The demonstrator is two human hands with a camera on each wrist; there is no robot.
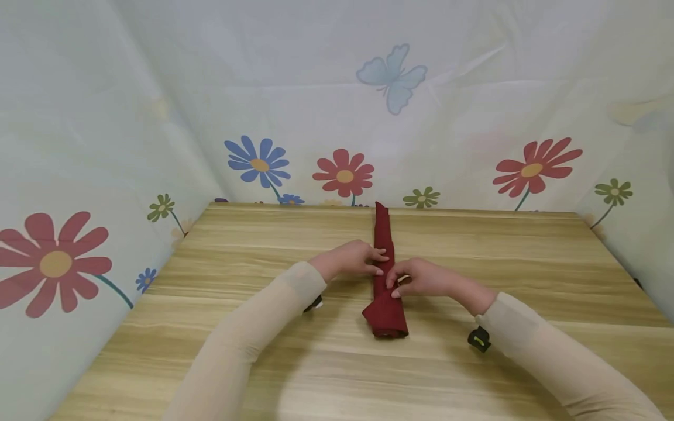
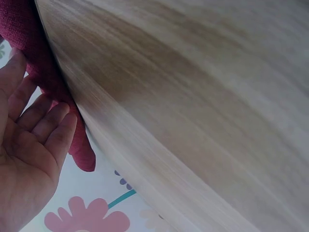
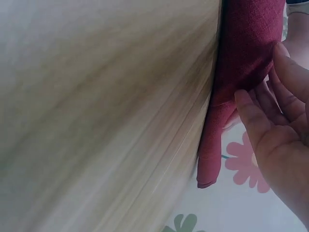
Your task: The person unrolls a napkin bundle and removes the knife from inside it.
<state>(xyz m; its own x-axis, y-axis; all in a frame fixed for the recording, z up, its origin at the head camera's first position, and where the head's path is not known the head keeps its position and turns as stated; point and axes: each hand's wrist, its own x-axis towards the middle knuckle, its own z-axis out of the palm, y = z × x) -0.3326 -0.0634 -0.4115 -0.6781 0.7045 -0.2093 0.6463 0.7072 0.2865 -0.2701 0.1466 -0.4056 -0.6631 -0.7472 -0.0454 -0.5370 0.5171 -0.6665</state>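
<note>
A dark red cloth (image 1: 383, 234) lies folded into a long narrow strip on the wooden table (image 1: 500, 257), running from the back edge toward me, with its near end wider. My left hand (image 1: 375, 261) rests on the strip's left edge at mid length with fairly straight fingers. The left wrist view shows that hand (image 2: 34, 140) with its palm open against the cloth (image 2: 29, 43). From the other side, my right hand (image 1: 396, 284) pinches the strip's right edge just below the left hand. The right wrist view shows that hand's fingertips (image 3: 246, 104) on the cloth (image 3: 246, 43).
Pale sheets printed with flowers and a butterfly (image 1: 392, 75) wall the table in at the back and both sides. A black wrist camera (image 1: 479, 339) sits under my right sleeve. Bare wood (image 1: 337, 374) stretches left, right and in front of the cloth.
</note>
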